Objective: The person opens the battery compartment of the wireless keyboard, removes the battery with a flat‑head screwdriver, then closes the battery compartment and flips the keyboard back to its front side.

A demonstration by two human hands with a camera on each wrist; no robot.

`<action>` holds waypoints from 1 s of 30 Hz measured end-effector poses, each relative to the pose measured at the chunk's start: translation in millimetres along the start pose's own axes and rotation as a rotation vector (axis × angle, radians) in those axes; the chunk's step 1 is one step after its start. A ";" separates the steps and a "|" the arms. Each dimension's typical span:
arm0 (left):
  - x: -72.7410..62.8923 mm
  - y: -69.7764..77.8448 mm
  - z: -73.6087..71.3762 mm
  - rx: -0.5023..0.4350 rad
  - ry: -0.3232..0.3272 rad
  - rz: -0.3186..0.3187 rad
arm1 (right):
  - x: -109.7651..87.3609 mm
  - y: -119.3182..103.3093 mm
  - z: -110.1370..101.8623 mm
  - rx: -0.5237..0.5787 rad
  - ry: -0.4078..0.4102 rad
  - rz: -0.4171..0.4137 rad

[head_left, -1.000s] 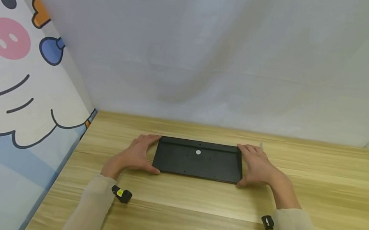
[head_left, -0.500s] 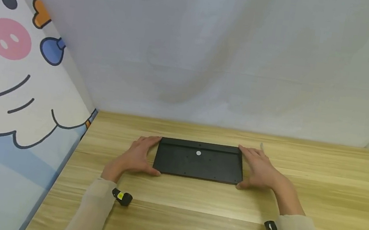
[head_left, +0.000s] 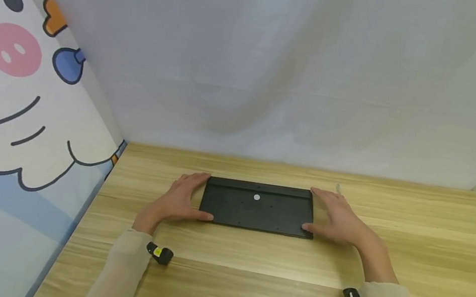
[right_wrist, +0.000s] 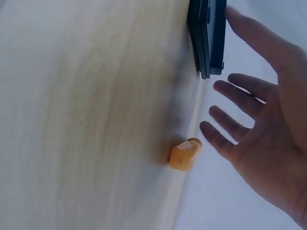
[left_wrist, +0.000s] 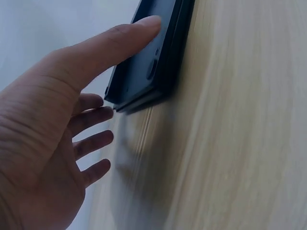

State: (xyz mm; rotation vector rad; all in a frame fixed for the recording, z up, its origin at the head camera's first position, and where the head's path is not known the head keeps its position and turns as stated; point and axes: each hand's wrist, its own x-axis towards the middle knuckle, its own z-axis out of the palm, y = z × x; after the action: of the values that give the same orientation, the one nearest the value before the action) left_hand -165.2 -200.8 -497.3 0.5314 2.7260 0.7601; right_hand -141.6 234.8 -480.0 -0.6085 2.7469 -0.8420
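A flat black keyboard (head_left: 255, 212) lies underside up on the wooden table in the head view, a white round sticker and small screw holes on it. My left hand (head_left: 176, 200) frames its left end, with the thumb (left_wrist: 136, 36) over the near corner. In the left wrist view the other fingers spread loosely past that end. At the opposite end is my right hand (head_left: 339, 221), its thumb (right_wrist: 244, 24) at the near corner too. The remaining fingers (right_wrist: 220, 115) extend apart beyond the keyboard's end and are not wrapped round it.
A small orange object (right_wrist: 184, 154) stands on the wooden table (head_left: 254, 293) past the right hand's fingertips. Behind the table rises a pale cloth backdrop (head_left: 253, 69). A cartoon-printed panel (head_left: 38, 140) borders the left side.
Both thumbs have moved from the keyboard's near edge onto its near corners, and the right hand has shifted slightly rightward. The keyboard stays in nearly the same place.
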 end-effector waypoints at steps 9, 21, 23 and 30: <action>14.1 22.6 5.0 0.045 0.095 0.077 | 10.1 -0.3 0.4 0.020 0.184 -0.100; 37.2 61.4 24.7 0.043 0.140 0.160 | 30.0 -15.7 4.0 -0.015 0.237 -0.077; 38.9 67.1 28.5 0.036 0.143 0.176 | 33.5 -18.5 5.2 -0.020 0.237 -0.066; 47.4 87.9 40.9 0.063 0.165 0.183 | 45.5 -22.0 8.5 -0.063 0.200 -0.034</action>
State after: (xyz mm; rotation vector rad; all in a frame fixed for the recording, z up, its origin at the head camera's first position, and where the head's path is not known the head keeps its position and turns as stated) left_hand -169.7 -93.1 -490.9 0.7740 2.8898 0.7959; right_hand -172.5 194.0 -477.7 -0.6148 2.9612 -0.8703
